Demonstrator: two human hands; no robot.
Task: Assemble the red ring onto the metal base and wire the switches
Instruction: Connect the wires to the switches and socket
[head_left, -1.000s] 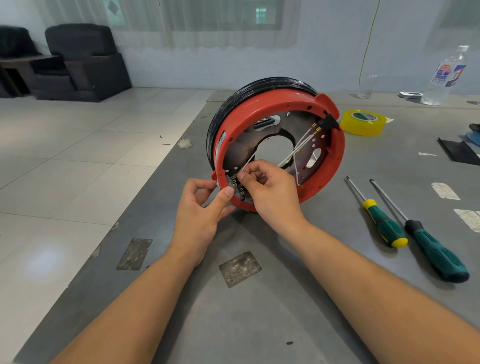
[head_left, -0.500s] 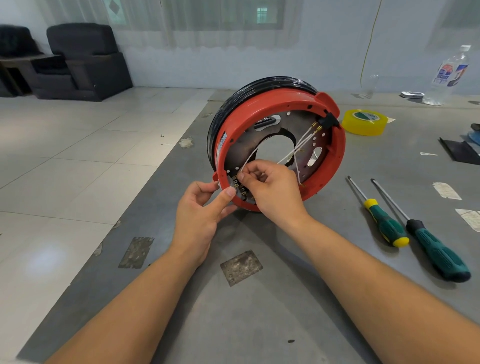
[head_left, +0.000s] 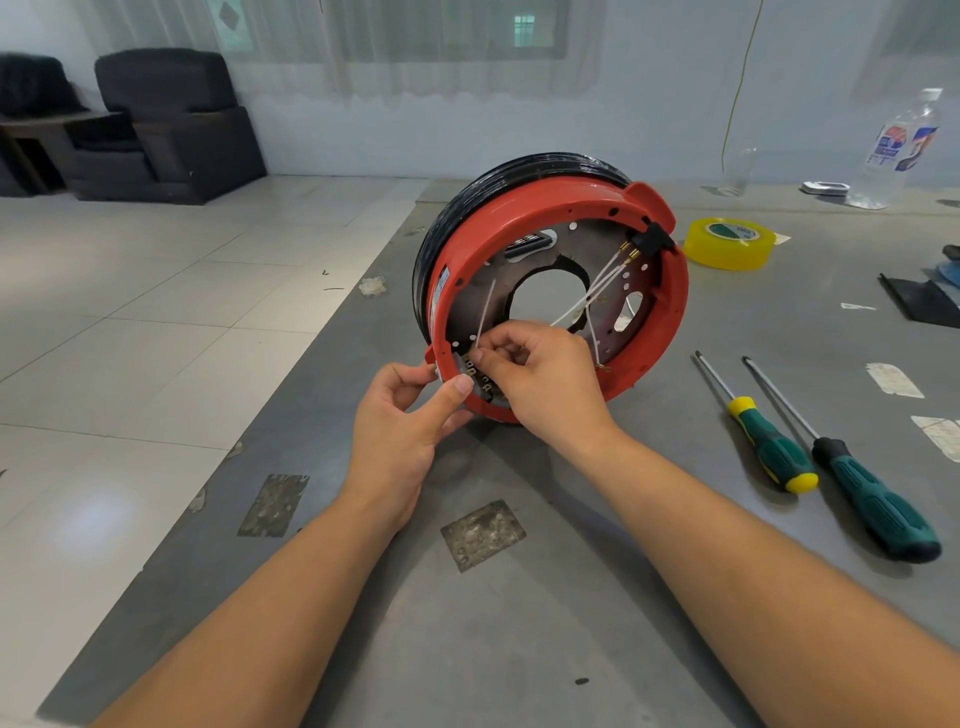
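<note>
No text, number or brand is legible anywhere in the head view.

Printed surfaces seen, none readable:
- Plastic bottle (head_left: 901, 145), far right on the table: blue, red and white label; characters too blurred to make out.
- Yellow tape roll (head_left: 729, 243): green and white printed core label; lettering too small to read.
- Red ring (head_left: 561, 208): small sticker on its outer left wall, blue and white; print unresolved.
- Pale paper scraps on the table at right: markings cannot be told.
</note>
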